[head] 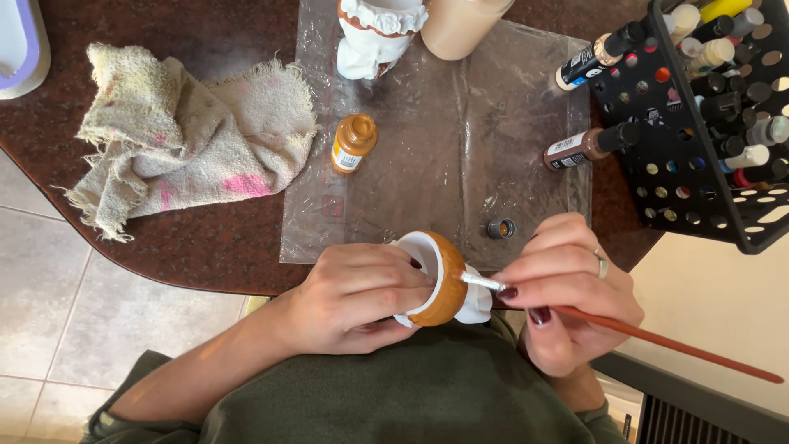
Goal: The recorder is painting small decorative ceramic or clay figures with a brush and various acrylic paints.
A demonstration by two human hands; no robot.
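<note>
The left hand (353,300) is wrapped around a small white ceramic figure (440,279), tipping its base toward the right hand (567,288), which pinches a thin red-handled paintbrush (657,337), bristles touching the piece. Held low over the lap, just off the bench (205,238) edge, the figure turns easily to meet the brush. It is white, with an ochre-brown painted band. Beyond lie a plastic sheet (436,164), an orange-brown paint bottle (353,144), a loose bottle cap (500,228), a stained rag (181,136) and a black paint rack (707,123).

The dark surface (205,247) carries a stained rag (181,136), a clear plastic sheet (460,156) and a black rack (699,140).
</note>
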